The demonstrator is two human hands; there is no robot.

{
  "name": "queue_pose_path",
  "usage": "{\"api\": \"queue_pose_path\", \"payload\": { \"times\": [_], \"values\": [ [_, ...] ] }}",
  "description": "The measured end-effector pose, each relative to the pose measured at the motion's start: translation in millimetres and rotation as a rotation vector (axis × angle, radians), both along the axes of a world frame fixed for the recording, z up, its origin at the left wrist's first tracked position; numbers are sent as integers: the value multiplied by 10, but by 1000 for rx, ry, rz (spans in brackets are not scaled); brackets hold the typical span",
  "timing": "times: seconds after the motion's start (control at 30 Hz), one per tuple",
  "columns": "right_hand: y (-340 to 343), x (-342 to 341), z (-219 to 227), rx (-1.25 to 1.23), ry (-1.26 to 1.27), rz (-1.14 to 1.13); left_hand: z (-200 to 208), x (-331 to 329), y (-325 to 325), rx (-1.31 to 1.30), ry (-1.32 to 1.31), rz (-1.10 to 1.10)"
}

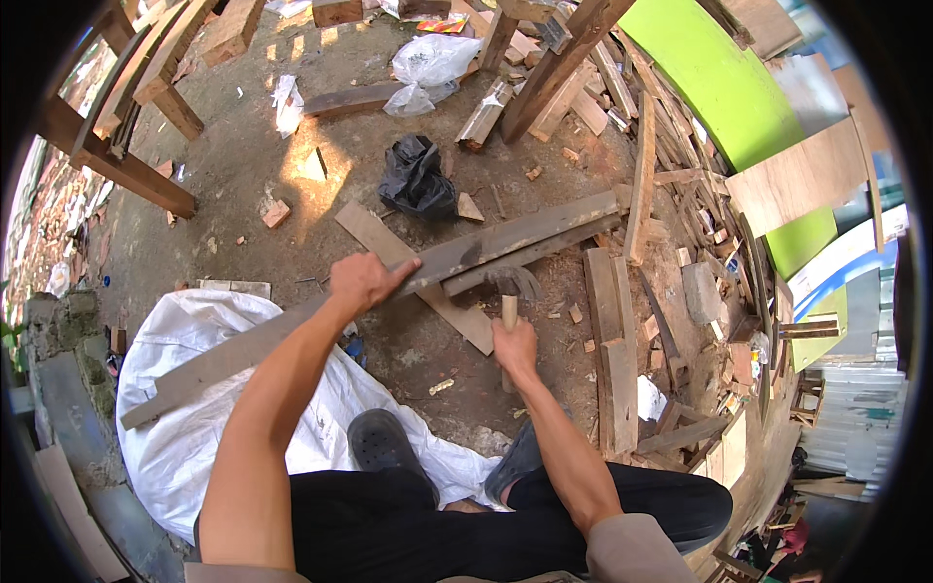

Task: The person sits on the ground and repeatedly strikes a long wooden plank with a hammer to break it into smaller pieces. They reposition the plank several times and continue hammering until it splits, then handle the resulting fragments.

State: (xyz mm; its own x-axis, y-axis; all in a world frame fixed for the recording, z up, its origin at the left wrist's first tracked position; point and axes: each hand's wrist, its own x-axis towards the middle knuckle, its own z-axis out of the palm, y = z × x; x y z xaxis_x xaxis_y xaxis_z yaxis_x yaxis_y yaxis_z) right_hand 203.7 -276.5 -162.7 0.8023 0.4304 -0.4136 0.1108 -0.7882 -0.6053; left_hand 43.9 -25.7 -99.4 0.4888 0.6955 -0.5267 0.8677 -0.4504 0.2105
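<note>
A long grey-brown wooden plank (525, 233) runs slantwise in front of me, from the lower left up to the right. My left hand (362, 284) grips it near the middle, one finger stretched along the wood. Below the plank, my right hand (513, 348) is closed round the wooden handle of a hammer (510, 309), whose dark metal head is at the upper end, near the plank. A shorter board (465, 323) crosses under the plank. Another timber (573, 233) lies along its right part.
A white sack (282, 408) spreads on the ground at my left, by my shoes. Ahead lie a black plastic bag (416, 177) and a clear bag (432, 63). Scrap wood (612, 360) piles up on the right, near a green panel (719, 87). Wooden frames (136, 180) stand at the far left.
</note>
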Motion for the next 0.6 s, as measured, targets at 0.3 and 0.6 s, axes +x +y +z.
{"api": "queue_pose_path", "payload": {
  "times": [0.3, 0.6],
  "values": [
    [561, 313, 2182, 720, -30, -60, -79, -96, -119, 26, -31, 68],
    [-156, -162, -99, -173, 130, 26, -58, -50, -124, -40, -22, -1]
  ]
}}
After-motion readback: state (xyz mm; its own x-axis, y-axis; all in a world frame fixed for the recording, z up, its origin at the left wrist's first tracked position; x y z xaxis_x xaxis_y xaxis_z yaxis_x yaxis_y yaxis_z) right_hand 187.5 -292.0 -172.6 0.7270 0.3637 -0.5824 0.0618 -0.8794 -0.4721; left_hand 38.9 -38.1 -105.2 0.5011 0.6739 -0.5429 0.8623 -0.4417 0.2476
